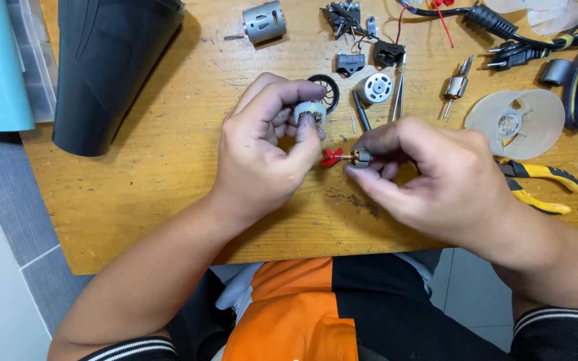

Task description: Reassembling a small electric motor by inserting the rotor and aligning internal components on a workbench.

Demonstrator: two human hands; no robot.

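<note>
Head view, looking down (close).

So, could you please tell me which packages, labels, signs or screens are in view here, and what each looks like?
None: no package, label, sign or screen shows on the wooden table.
Left hand: holds a small white round motor housing.
Right hand: holds a copper-wound rotor with a small red fan on its shaft.
</note>
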